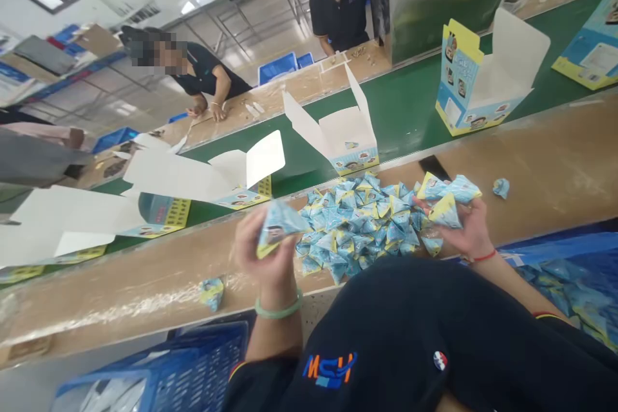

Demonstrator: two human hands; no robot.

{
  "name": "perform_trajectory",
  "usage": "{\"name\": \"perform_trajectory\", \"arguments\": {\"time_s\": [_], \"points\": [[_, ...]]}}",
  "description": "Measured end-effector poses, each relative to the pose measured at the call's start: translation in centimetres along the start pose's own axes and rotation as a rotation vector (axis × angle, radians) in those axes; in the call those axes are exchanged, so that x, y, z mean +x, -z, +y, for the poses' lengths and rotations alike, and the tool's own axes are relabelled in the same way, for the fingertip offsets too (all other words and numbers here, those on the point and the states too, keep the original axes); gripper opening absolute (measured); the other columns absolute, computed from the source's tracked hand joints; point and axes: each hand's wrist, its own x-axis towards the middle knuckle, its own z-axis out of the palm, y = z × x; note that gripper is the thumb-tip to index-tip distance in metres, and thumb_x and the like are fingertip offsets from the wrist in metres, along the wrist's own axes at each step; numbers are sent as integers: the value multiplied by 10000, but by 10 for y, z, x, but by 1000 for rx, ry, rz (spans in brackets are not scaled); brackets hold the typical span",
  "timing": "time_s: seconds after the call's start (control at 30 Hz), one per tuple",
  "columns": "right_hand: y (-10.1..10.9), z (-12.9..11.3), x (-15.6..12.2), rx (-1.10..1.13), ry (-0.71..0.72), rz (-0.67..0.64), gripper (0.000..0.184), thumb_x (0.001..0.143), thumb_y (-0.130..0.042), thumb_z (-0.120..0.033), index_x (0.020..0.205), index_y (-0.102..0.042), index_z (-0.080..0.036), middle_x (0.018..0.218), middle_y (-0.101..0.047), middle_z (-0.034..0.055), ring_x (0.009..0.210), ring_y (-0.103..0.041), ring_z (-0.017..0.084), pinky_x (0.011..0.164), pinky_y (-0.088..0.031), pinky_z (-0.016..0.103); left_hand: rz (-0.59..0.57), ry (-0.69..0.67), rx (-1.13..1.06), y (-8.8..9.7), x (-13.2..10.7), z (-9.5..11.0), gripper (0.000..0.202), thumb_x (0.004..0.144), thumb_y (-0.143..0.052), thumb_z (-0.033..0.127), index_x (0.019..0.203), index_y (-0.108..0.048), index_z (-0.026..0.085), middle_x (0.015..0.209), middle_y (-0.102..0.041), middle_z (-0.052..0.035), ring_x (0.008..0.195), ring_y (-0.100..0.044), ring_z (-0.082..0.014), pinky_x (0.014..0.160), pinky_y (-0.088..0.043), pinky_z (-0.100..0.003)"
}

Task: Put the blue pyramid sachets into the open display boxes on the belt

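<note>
"Pinching one blue-and-yellow pyramid pack (282, 222) between the thumb and fingers of my left hand (268, 261), just by the left edge of the big pile (360, 225)."

"Ha, nice. What about the other hand?"

"My right hand (470, 232) is loaded lol. Three more packs (447, 212) bunched together, fingers curled round them at the right end of the pile. Some of my fingertips are hidden behind them, so can't tell how tight that grip is."

"And the pile's on the counter (555, 167)?"

"Yep, heaped on the brown counter right in front of me. Couple of strays too: one loose pack (211, 293) off to the left of the pile, and another stray (501, 188) out past my right hand. Oh, and a blue bin (570, 248) with more of them near my right arm."

"What's behind all that?"

"A green strip (405, 122) with a row of printed boxes (355, 163) on it, white flaps sticking out. Across from me a co-worker (203, 71) in a dark shirt is leaning over the far counter (270, 100)."
</note>
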Motion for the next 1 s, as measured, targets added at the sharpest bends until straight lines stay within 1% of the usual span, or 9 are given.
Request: {"name": "perform_trajectory", "arguments": {"time_s": [0.1,0.23,0.33,0.5,0.63,0.73,0.8,0.93,1.0], "points": [[-3,3,8,-80,-20,-4,534,828,-522,-735,1206,-643,-377,1260,-728,19,1200,-694,335,912,-602,496,-96,-67,26,-8,-16,-13,539,851,-648,633,1222,-645,242,1145,-656,-78,1111,-646,-281,1030,-524,-481],[-13,12,16,-127,-48,-83,560,820,-538,-721,1242,-636,-366,1254,-731,38,1222,-680,363,885,-605,516,-825,46,14,-53,-61,-47,408,852,-726,465,1189,-716,235,1188,-719,-102,968,-699,-248,924,-578,-420],[-19,18,16,-66,-128,-140,522,812,-603,-634,1249,-644,-351,1173,-758,45,1212,-686,364,849,-615,504,-1105,199,75,-86,-87,-68,428,840,-739,364,1239,-710,213,1270,-699,-123,671,-653,-166,816,-597,-398],[-22,25,10,29,-245,-260,469,779,-709,-487,1214,-668,-315,1192,-754,57,1187,-700,344,851,-626,473,-1177,317,34,-107,-78,-59,631,753,-830,425,1324,-676,206,1426,-591,-163,876,-688,-238,909,-572,-440],[-25,32,11,21,-384,-339,466,715,-791,-525,1101,-699,-280,1216,-746,81,1178,-698,357,844,-632,452,-1221,574,-501,-119,-73,-23,680,832,-736,576,1390,-608,210,1429,-595,-151,1187,-637,-293,999,-536,-414],[-28,38,12,-10,-464,-387,503,647,-843,-553,1049,-711,-280,1263,-731,96,1170,-694,369,822,-639,461,-1326,702,-778,-130,-81,-10,685,700,-858,598,1201,-686,163,1176,-713,-120,1114,-667,-294,988,-532,-409],[-28,38,13,-17,-487,-415,487,659,-837,-555,1056,-714,-301,1357,-690,92,1201,-678,368,808,-636,448,-1120,765,-765,-130,-79,-18,611,650,-893,592,1039,-702,162,998,-725,-74,954,-690,-240,909,-555,-384],[-18,35,17,-50,-475,-411,482,717,-781,-596,1104,-694,-324,1540,-556,61,1273,-641,370,810,-620,428,-225,727,-654,-105,-37,-53,508,769,-754,672,994,-658,227,959,-699,-23,884,-686,-162,880,-572,-339],[-11,32,23,-106,-450,-360,508,738,-751,-613,1147,-680,-320,1543,-551,78,1266,-644,374,821,-613,445,-81,614,-592,-88,-13,-65,482,769,-775,625,1021,-647,234,988,-691,-24,902,-691,-160,883,-584,-339]]}}
